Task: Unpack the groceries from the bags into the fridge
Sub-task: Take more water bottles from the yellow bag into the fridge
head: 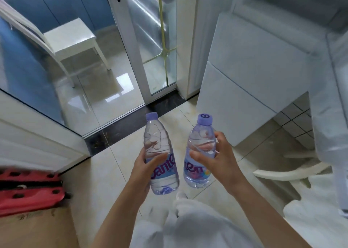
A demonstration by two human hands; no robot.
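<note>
Fingers [156, 158] wrap 2 bottles [160, 153]; bottles apart, floor [116, 164] open.

A white chair [71, 38] is seen on glossy floor tiles [105, 93] beyond a glass sliding door [150, 40]. A red perforated object [28, 191] is seen at lower left, resting on a brown surface [37, 230].

Glossy beige tiled floor [120, 164] running underfoot, crossed by a dark threshold strip [131, 123]. Standing on it beyond the strip: a white stool [69, 38]. Resting on it at the left edge: a red plastic crate [28, 193], beside a cardboard box [33, 230].
</note>
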